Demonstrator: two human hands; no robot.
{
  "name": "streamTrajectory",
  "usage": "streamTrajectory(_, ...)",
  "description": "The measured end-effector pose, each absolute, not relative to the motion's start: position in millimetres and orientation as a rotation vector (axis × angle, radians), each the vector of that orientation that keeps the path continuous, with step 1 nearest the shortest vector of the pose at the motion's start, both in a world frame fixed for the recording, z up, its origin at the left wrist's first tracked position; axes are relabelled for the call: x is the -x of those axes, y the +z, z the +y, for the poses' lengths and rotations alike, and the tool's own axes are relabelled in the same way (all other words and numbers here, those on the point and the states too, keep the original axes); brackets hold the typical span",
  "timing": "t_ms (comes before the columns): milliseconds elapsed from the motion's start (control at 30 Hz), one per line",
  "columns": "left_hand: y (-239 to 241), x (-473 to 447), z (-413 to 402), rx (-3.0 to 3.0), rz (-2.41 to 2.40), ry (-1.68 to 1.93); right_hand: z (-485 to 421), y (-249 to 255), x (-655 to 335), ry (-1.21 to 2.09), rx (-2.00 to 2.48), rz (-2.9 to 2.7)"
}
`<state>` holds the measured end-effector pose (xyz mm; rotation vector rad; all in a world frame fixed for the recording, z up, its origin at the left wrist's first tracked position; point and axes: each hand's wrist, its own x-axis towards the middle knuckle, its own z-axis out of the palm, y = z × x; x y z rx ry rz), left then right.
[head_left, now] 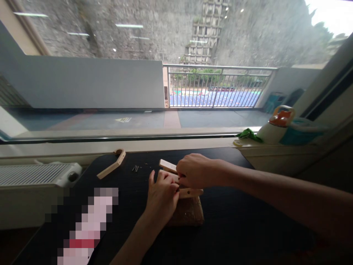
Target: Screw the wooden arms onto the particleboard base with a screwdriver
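Observation:
Pale wooden bars joined into a small frame [190, 193] lie across a brown block [190, 213] on the dark table. A hole shows in the near bar. My left hand [163, 193] curls its fingers round the left side of the frame, with one digit sticking out. Above the middle of the frame, my right hand [195, 170] is closed in a fist; what sits inside it is hidden. Between both hands the joint of the bars is mostly covered. Several small metal screws [135, 168] lie left of the hands, near a bent wooden piece with a hooked end [119, 159].
The black table [234, 213] stands against a window sill [176, 144]. A white jug with an orange top [271, 129], a green cloth [249, 135] and a teal tub [300, 132] stand at the right. A white radiator [33, 175] is at the left, beside a blurred pink patch [91, 221].

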<state>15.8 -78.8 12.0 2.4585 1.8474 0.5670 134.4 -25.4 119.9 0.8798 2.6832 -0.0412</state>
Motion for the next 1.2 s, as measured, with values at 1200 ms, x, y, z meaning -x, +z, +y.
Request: streamTrajectory(1200,12.2,-16.9,-77.5,-2.362,1.894,0.551,-46.8,124.2,-117.9,0.184,-0.566,2.668)
